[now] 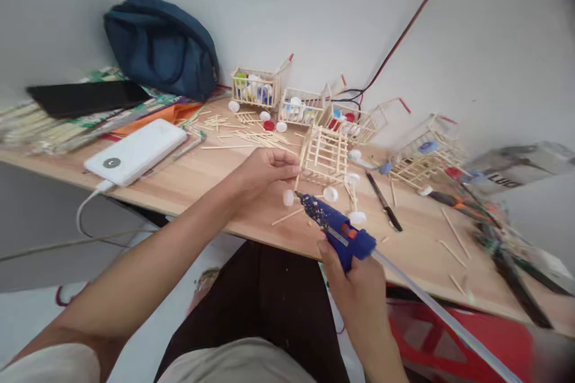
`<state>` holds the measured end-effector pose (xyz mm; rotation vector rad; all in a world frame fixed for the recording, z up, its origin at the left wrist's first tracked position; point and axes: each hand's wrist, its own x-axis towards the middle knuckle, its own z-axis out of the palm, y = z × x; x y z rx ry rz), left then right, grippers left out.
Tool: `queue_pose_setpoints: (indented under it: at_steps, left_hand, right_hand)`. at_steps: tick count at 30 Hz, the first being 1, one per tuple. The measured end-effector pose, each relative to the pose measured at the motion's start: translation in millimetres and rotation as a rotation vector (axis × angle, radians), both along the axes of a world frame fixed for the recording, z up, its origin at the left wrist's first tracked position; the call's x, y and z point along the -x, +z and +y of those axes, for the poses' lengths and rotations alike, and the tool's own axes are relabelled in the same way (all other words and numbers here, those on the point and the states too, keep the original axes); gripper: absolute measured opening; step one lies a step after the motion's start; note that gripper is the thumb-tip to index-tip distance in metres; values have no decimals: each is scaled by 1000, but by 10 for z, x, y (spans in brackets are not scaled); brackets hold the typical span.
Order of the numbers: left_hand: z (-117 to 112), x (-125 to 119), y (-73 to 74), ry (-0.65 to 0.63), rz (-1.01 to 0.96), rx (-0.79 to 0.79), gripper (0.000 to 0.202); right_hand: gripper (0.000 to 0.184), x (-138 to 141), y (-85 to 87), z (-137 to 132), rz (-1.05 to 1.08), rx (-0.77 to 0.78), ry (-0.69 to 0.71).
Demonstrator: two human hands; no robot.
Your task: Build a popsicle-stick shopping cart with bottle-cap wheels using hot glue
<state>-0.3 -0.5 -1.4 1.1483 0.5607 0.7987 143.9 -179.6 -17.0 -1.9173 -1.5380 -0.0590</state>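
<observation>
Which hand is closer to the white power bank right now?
Left. The left hand holds the stick cart, right of the power bank; the right hand, gripping the glue gun, is farther right.

Open tabletop (197,178) at nine o'clock of the stick cart (324,154), as far as the power bank (135,152); blocked at twelve by a row of other carts (299,106); strewn at ten with loose sticks (251,139); crowded at six with white caps (330,194) and the glue gun (341,233); barred at four by a black tool (384,206).
</observation>
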Motion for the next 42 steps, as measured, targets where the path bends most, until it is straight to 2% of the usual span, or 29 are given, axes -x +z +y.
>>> queue_pose_setpoints:
  at_steps: [8,20,31,42]
  left_hand:
    - [1,3,14,-12,31,-37,32]
    - [6,-3,-2,-6,25,-36,35]
    - [13,16,-33,-37,20,-56,30]
    - [-2,22,-12,-14,33,-27,32]
  right_hand:
    - [58,1,37,1,10,13,-11]
    - [69,0,82,8,30,39,-50]
    - [57,-20,100,-21,28,119,-35]
    - [61,-63,24,-28,-31,108,-33]
